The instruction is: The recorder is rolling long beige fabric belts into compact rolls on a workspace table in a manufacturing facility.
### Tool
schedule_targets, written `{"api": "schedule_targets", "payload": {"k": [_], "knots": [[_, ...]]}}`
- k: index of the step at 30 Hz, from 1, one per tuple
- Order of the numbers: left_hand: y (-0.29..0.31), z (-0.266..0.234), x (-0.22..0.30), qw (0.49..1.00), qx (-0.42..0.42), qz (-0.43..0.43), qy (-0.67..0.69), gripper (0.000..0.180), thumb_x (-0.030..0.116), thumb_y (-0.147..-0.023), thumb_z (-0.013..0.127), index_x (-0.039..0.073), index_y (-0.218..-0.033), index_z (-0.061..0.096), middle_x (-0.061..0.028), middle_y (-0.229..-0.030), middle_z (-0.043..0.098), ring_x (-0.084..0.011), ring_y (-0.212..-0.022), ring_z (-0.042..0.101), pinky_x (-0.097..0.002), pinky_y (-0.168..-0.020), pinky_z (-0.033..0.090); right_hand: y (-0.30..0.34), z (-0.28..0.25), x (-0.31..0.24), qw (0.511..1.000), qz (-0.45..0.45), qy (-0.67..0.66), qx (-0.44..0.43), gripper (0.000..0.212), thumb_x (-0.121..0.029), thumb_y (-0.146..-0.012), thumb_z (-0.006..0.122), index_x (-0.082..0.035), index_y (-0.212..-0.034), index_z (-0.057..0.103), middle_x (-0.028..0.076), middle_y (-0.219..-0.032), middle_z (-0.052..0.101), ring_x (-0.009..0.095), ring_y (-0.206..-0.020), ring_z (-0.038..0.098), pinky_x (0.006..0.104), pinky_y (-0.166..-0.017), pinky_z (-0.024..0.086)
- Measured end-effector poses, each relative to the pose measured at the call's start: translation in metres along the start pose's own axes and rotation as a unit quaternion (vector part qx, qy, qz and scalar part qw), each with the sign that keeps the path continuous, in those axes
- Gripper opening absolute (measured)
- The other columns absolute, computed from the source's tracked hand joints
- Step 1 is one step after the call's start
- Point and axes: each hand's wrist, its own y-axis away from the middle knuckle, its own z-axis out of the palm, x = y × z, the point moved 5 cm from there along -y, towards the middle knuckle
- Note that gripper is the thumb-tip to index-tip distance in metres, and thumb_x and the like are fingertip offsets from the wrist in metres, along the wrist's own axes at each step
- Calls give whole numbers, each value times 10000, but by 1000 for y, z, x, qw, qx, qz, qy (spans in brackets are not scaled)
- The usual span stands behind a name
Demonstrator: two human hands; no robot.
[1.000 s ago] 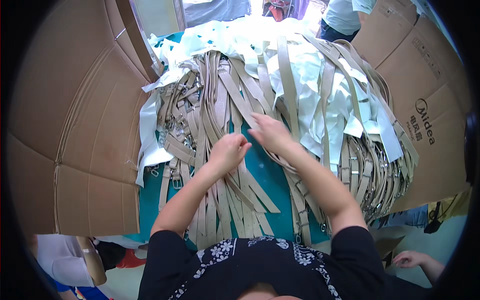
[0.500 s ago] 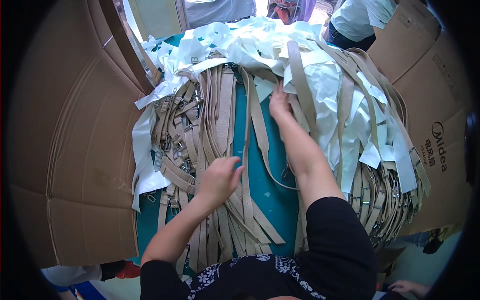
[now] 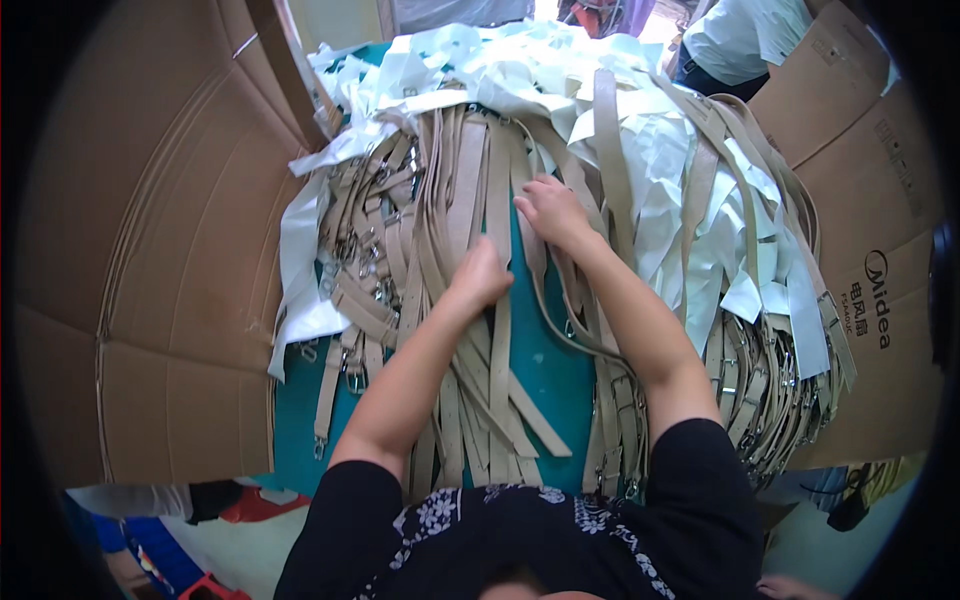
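Long beige straps [image 3: 467, 190] with punched holes lie in a thick row down the middle of a green tabletop [image 3: 548, 385]. My left hand [image 3: 482, 274] is closed on one strap at the right edge of this row; its fingertips are slightly blurred. A little farther off and to the right, my right hand [image 3: 556, 212] has its fingers bent onto another strap [image 3: 537, 262], which curves down toward my right forearm. More straps, with metal buckles [image 3: 618, 407], run beneath that forearm. A tangle of shorter buckled straps [image 3: 375, 245] lies left of my left hand.
Crumpled white sheets [image 3: 480, 65] cover the far edge and the right side. Bundled straps with buckles [image 3: 775, 395] hang at the right. Cardboard walls stand left [image 3: 190, 280] and right [image 3: 850, 200]. A person in a light shirt [image 3: 745, 45] is beyond, at the far right.
My right hand has drawn back toward me, bringing a strap nearer the middle. My left hand has moved forward and right, its fingers now closed. The view has shifted slightly.
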Motion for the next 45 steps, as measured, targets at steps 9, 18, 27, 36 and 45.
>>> {"api": "schedule_targets", "payload": {"k": [9,18,27,36,45], "knots": [[-25,8,-17,839,36,-114,530,288,144,-795,656,-39,-996,560,-94,-870,607,-151,-685,599,-272,-597,501,189,26,-81,641,314,-686,-145,285,-252,-936,426,-41,-1110,505,45,-795,603,158,-691,585,295,-664,489],[8,-127,-47,957,153,144,-200,247,24,-732,544,41,-973,595,-105,-1067,589,-272,-978,550,-339,-866,437,314,23,-109,652,333,-645,-219,231,-183,-913,480,-17,-1062,541,37,-870,625,120,-794,580,253,-716,469],[25,-172,-76,884,11,354,-306,95,124,-673,664,94,-759,637,-51,-827,596,-222,-878,527,-331,-840,400,306,-11,-109,648,245,-673,-257,219,-229,-904,505,-38,-964,596,-3,-662,547,52,-519,472,181,-461,395],[183,-116,42,877,-24,438,196,243,49,-821,585,59,-1034,469,-80,-771,579,-195,-669,606,-290,-593,478,231,-45,-100,546,247,-799,50,193,-262,-917,477,-77,-910,531,-3,-746,579,64,-615,574,184,-514,501],[213,-60,53,939,-71,291,167,467,84,-779,669,8,-1141,384,-72,-918,530,-116,-807,538,-245,-668,459,241,-39,-130,617,234,-751,-32,171,-246,-905,505,-76,-904,523,1,-730,562,72,-607,548,217,-511,489]]}}
